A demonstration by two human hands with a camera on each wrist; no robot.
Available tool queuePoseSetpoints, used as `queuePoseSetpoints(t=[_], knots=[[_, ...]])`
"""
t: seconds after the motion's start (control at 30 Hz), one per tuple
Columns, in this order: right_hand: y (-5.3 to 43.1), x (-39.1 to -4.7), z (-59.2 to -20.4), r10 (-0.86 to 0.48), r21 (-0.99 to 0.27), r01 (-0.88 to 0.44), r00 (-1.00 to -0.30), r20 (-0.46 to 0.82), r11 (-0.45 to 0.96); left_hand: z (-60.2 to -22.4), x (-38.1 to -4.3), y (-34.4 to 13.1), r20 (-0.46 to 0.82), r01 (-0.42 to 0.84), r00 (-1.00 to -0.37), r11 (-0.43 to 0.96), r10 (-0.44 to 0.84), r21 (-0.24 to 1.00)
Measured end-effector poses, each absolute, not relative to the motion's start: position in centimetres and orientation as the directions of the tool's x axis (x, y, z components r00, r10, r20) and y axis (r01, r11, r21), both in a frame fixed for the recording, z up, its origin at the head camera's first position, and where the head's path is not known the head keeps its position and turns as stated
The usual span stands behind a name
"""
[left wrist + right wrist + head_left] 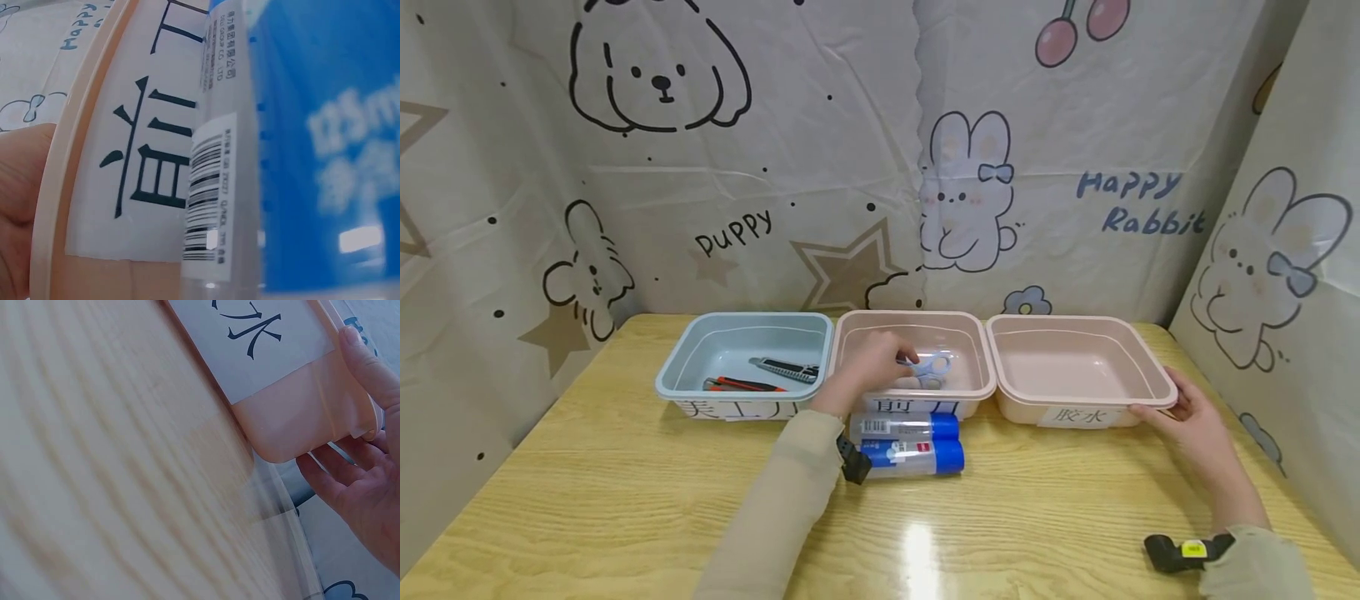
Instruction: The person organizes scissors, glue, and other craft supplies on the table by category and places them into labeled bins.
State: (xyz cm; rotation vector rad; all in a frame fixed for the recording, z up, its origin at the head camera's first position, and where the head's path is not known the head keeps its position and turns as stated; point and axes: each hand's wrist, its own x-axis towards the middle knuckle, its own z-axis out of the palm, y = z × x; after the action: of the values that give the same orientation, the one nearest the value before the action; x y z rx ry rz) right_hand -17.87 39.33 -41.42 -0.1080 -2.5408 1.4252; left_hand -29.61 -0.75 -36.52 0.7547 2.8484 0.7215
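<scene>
Cutters (786, 369) in left bin (667, 367); scissors (932, 367) in middle bin (987, 354), bottles (917, 458) before it.

In the head view, the cloth (850, 167) reads "PUPPY" left of centre and "Happy Rabbit" at upper right. Box labels, left to right: blue box (722, 354) "美工刀"; middle box (925, 333) "前" and another character, lower parts hidden; right box (1075, 367) "胶水". In the left wrist view, the clear bottle (219, 156) at centre shows "GROUP CO. LTD" and a barcode (203, 197); the blue-labelled bottle (331, 81) at right, "125m", cut off by the frame.
</scene>
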Motion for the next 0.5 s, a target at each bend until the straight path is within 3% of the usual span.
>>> queuePoseSetpoints(t=[0.5], knots=[[39.39,-18.00,-41.56,0.200,-0.847,-0.022,-0.968,0.150,0.531,-35.72,-28.83,-0.60,0.061,0.483,-0.853,0.738,0.519,0.470]])
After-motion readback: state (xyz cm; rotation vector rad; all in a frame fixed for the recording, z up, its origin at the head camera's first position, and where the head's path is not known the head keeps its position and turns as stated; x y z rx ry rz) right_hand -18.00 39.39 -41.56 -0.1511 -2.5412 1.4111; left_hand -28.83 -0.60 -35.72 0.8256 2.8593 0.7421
